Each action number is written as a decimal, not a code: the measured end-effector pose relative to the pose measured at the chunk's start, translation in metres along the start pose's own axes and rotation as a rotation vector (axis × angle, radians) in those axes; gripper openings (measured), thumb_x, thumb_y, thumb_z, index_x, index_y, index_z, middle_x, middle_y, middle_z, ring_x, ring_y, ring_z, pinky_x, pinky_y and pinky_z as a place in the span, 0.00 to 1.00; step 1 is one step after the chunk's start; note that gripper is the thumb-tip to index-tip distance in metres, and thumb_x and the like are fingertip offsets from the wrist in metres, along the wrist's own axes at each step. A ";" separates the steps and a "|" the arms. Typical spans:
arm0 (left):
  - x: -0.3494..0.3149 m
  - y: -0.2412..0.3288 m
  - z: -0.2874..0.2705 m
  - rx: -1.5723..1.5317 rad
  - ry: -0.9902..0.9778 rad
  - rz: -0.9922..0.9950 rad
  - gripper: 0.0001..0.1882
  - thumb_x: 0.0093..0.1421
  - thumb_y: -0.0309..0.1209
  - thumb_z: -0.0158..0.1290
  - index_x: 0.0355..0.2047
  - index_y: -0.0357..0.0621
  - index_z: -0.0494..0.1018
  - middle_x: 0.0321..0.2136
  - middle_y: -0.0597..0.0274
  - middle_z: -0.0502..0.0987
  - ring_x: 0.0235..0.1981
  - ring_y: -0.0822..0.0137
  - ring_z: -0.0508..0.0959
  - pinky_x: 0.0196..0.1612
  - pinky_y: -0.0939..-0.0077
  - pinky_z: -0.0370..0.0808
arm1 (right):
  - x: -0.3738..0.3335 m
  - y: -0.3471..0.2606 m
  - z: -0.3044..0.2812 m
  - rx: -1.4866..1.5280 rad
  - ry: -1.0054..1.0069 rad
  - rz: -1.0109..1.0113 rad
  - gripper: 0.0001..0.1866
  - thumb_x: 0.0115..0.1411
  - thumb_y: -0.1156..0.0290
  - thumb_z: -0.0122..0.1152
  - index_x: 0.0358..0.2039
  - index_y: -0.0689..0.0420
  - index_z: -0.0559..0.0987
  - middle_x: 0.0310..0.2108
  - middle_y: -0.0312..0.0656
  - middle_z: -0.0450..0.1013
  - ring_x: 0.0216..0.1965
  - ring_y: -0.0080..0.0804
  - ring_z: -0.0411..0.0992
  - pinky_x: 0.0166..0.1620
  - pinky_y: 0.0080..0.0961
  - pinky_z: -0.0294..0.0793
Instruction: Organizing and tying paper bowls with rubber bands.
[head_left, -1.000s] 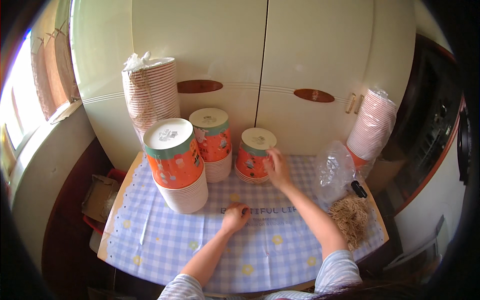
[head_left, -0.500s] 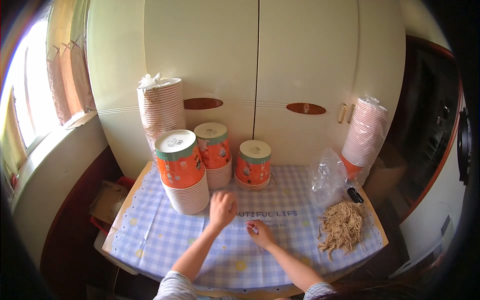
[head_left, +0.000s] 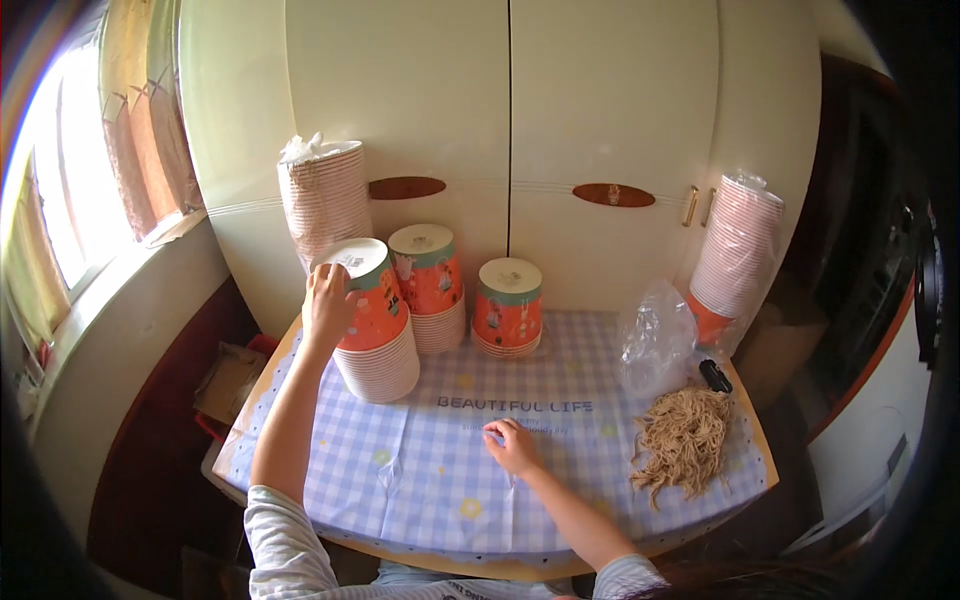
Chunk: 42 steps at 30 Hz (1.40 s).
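The person's left hand (head_left: 328, 300) is at the left side of the front stack of upturned orange-and-green paper tubs (head_left: 383, 320), bent fingers over the edge of the topmost white base; whether they pinch it or only touch it cannot be told. The right hand (head_left: 512, 445), fingers loosely curled, is nearer the person and to the right of that front stack, over the blue-and-white checked tablecloth (head_left: 440, 490); whether it grips anything small cannot be told.

The tubs look light and thin-walled, probably smooth and easily dented; the firm base edge or nested rims would likely bear a grip better than the middle of the wall.

Around the front stack, 2 more upturned orange-and-green paper stacks stand to its right: a taller stack (head_left: 430, 290) just beside it and a short stack (head_left: 508, 310) farther off. Behind it rises a tall white paper-tub column in clear plastic (head_left: 322, 195). Well to its right are a crumpled clear plastic bag (head_left: 657, 338), a tangled beige string bundle (head_left: 685, 435) and another plastic-wrapped column (head_left: 738, 250).
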<state>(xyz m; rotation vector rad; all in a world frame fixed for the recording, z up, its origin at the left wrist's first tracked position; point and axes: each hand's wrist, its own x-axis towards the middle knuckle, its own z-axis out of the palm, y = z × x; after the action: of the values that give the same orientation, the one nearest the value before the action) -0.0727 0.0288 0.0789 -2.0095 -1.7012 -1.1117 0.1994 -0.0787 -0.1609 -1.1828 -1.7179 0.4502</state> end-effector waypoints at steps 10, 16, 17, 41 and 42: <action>0.010 0.005 -0.004 -0.008 0.065 0.030 0.17 0.43 0.31 0.58 0.31 0.41 0.66 0.37 0.51 0.65 0.41 0.51 0.67 0.43 0.62 0.67 | -0.002 0.001 -0.004 0.008 -0.014 0.021 0.08 0.50 0.69 0.58 0.30 0.58 0.75 0.30 0.42 0.71 0.31 0.34 0.72 0.32 0.25 0.72; 0.019 0.021 -0.027 0.026 0.137 0.031 0.16 0.45 0.32 0.57 0.33 0.43 0.66 0.41 0.56 0.64 0.44 0.54 0.67 0.42 0.59 0.66 | -0.001 -0.004 -0.007 -0.020 -0.047 0.058 0.08 0.50 0.69 0.58 0.31 0.57 0.75 0.30 0.41 0.71 0.31 0.33 0.72 0.32 0.24 0.72; 0.019 0.025 -0.035 0.021 0.156 0.024 0.17 0.45 0.32 0.58 0.34 0.44 0.66 0.43 0.57 0.65 0.45 0.56 0.67 0.43 0.58 0.64 | 0.000 -0.005 -0.007 -0.019 -0.054 0.076 0.08 0.50 0.69 0.58 0.31 0.57 0.75 0.30 0.41 0.71 0.31 0.33 0.72 0.32 0.24 0.72; -0.179 0.017 0.115 -1.933 -0.558 -0.719 0.06 0.61 0.36 0.44 0.31 0.49 0.65 0.32 0.68 0.73 0.36 0.71 0.72 0.40 0.70 0.68 | 0.000 0.005 -0.018 1.212 0.274 0.331 0.24 0.61 0.54 0.44 0.52 0.55 0.60 0.39 0.35 0.68 0.33 0.20 0.68 0.33 0.20 0.69; -0.183 0.016 0.121 -1.922 -0.570 -0.741 0.06 0.61 0.36 0.44 0.32 0.49 0.65 0.34 0.68 0.73 0.36 0.71 0.72 0.40 0.70 0.68 | 0.000 -0.001 -0.023 1.026 0.205 0.341 0.22 0.60 0.57 0.45 0.50 0.56 0.61 0.39 0.35 0.68 0.33 0.19 0.67 0.33 0.19 0.69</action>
<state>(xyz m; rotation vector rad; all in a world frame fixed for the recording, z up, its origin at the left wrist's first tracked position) -0.0149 -0.0273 -0.1258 -2.5278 -1.5907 -3.7504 0.2184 -0.0843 -0.1497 -0.6955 -0.8623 1.1910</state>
